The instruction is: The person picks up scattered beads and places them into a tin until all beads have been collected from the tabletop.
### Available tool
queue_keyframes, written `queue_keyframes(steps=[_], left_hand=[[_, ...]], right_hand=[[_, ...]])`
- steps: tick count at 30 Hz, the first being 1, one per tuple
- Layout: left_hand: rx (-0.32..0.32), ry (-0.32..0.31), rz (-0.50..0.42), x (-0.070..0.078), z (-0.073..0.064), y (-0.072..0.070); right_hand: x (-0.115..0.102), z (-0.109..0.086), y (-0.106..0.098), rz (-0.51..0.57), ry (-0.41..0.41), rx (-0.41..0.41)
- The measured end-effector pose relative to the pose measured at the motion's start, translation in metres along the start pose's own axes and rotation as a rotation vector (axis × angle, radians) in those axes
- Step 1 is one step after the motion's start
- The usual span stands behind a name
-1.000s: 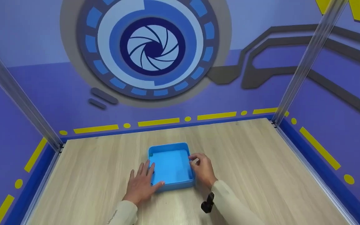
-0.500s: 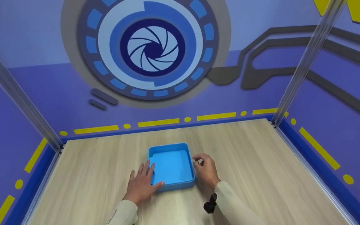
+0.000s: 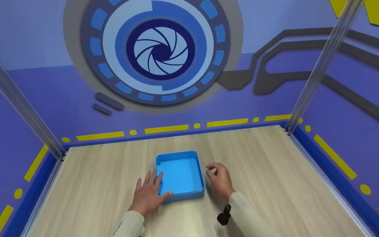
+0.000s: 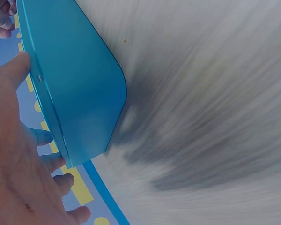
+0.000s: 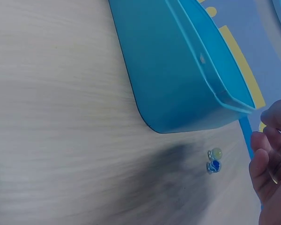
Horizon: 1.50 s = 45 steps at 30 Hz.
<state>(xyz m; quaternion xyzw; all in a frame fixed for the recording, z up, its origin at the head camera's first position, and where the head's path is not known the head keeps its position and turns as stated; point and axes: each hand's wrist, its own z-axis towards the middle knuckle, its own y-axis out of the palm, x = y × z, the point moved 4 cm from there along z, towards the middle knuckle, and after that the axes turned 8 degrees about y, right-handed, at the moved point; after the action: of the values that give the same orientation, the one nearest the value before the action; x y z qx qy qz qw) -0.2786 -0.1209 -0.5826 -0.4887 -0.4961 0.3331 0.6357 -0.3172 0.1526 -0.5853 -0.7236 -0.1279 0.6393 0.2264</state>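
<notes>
A square light-blue box (image 3: 179, 176) rests on the wooden table. My left hand (image 3: 147, 197) lies at its near left corner with fingers spread, the fingertips over the left rim and the thumb at the front rim. To the right of the box is my right hand (image 3: 220, 179), fingers bent and the index finger and thumb slightly apart, with nothing visible between their tips. Two glass marbles, one yellowish (image 5: 216, 153) and one blue (image 5: 214, 166), sit close together on the table in the right wrist view. A small dark-green round thing (image 3: 158, 163) is in the box's far left corner.
A purple panel wall (image 3: 176, 115) with yellow dashes borders the table (image 3: 117, 171) at the back, and similar panels flank both sides. Metal posts (image 3: 317, 75) stand at the back corners. A black device (image 3: 224, 214) is strapped at the right wrist.
My right hand has moved from the box's right rim out to the right, away from the box. The left hand and the box have stayed in place.
</notes>
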Motion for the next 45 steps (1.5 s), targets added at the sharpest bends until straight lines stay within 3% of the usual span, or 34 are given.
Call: queue_keyframes(steps=[9,17,25,45], left_hand=[[-0.011,-0.001,-0.002,-0.002,0.0,-0.001],[-0.015,-0.003,-0.013,-0.001,0.002,0.0],[-0.001,0.021,-0.004,0.003,0.006,0.0],[-0.044,-0.015,-0.021,-0.002,0.001,0.0]], right_hand=[[0.007,0.001,0.002,0.017,0.016,-0.029],[0.016,0.005,0.003,-0.036,0.004,-0.001],[0.022,0.01,-0.008,-0.043,-0.02,0.033],[0.028,0.012,0.0,0.009,0.033,-0.019]])
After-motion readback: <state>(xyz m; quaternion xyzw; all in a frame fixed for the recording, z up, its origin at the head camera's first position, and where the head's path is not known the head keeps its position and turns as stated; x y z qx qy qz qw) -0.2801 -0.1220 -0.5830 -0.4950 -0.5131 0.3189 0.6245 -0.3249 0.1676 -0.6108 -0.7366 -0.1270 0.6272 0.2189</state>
